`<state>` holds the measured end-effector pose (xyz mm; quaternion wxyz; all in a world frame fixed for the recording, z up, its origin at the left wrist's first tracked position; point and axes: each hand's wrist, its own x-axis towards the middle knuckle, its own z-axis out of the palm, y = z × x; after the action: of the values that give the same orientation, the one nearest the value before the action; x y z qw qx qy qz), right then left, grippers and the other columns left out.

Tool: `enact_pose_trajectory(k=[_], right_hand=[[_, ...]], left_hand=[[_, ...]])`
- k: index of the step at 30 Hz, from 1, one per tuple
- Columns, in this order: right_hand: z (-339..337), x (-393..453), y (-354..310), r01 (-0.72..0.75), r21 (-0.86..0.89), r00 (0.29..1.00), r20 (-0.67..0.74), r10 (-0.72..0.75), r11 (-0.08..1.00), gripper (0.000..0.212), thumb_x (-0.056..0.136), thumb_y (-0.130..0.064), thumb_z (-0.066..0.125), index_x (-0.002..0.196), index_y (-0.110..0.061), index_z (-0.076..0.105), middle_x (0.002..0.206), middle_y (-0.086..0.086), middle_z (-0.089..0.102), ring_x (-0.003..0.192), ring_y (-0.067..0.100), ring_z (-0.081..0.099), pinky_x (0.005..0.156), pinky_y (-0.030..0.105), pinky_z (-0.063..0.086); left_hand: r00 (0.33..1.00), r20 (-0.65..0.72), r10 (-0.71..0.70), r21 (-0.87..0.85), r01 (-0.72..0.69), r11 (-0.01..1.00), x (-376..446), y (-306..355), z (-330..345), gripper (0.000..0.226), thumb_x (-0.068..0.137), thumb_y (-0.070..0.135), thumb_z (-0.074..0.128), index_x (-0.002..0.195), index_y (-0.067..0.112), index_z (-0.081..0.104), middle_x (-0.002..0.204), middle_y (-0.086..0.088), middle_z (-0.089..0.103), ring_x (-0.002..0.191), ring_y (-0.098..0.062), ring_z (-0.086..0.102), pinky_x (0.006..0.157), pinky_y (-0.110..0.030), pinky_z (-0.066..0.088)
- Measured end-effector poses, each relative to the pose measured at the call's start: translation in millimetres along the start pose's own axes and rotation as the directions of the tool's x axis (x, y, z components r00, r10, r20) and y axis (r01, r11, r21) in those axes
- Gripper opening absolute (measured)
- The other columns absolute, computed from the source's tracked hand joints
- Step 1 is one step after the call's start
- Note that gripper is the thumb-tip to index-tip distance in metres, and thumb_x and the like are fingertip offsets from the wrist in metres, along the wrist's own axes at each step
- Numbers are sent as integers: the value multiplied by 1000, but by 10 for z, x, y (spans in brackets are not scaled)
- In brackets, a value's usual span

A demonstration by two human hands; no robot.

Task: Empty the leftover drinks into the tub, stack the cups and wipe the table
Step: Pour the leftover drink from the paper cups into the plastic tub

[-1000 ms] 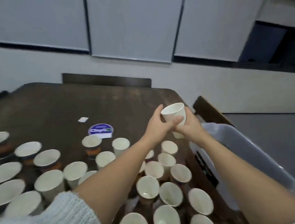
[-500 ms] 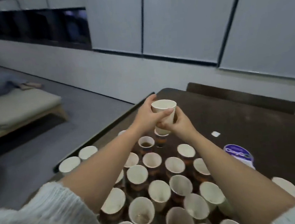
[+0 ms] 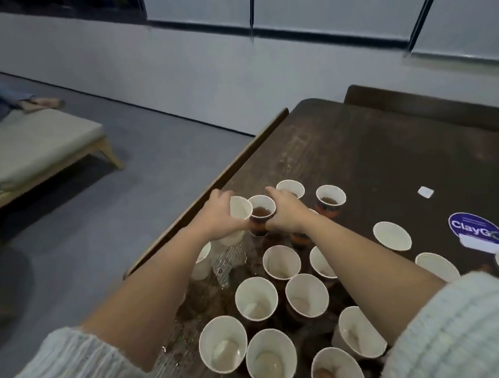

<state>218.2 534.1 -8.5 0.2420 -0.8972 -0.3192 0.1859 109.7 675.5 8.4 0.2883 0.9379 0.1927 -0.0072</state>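
change: both hands have come down from chest height, where half a second ago they held one white cup together, to the far-left cups on the table.
left hand (image 3: pixel 219 218): fingers curled round an empty white cup (image 3: pixel 239 212), tilted, its mouth turned to the right, at the table's left edge.
right hand (image 3: pixel 285 213): fingers and thumb wrapped on a dark-banded cup (image 3: pixel 262 215) holding brown drink, upright, just beside the white cup and touching its rim.
table (image 3: pixel 390 158): dark wood, wet patches glinting near the left forearm.
other cups: one with drink (image 3: pixel 330 201) to the right of the hands; a cluster of open cups (image 3: pixel 256 298) in the near middle, several with pale dregs; more along the right edge.
sticker (image 3: pixel 477 230): round, blue, reading "claygo", far right on the table.
tub: out of view.
room: cushioned bench (image 3: pixel 27 151) on the grey floor at far left.
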Motion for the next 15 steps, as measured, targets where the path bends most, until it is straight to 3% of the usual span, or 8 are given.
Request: enact_pose_trajectory(k=[3, 8, 12, 15], right_hand=[[155, 188, 55, -63, -55, 998, -6, 63, 997, 98, 78, -29, 79, 153, -13, 18, 150, 16, 29, 140, 34, 31, 111, 38, 29], [363, 410, 80, -107, -60, 994, -32, 106, 992, 103, 80, -35, 78, 154, -12, 11, 152, 15, 25, 142, 35, 25, 115, 41, 25], [458, 521, 81, -138, -42, 989, -59, 136, 990, 102, 82, -34, 76, 155, -15, 7, 154, 14, 20, 142, 37, 25, 113, 43, 27], [522, 625, 62, -165, -35, 985, -50, 163, 986, 94, 83, -37, 74, 154, -18, 15, 148, 13, 25, 138, 38, 31, 110, 44, 32]], left_hand=[[995, 91, -41, 111, 30, 993, 139, -216, 189, 80, 77, 33, 76, 143, 11, 35, 135, -9, 38, 120, -26, 47, 97, -35, 42], [989, 129, -72, 263, 35, 964, 321, -400, 331, 86, 73, 37, 80, 143, 13, 34, 138, -9, 40, 127, -28, 43, 102, -42, 41], [982, 185, -24, 279, -29, 960, 436, -468, 342, 84, 71, 39, 81, 139, 14, 37, 133, -6, 44, 122, -26, 45, 94, -38, 43], [976, 219, 9, 235, -61, 970, 499, -510, 332, 88, 69, 41, 82, 140, 16, 36, 131, -4, 44, 120, -24, 46, 94, -38, 44]])
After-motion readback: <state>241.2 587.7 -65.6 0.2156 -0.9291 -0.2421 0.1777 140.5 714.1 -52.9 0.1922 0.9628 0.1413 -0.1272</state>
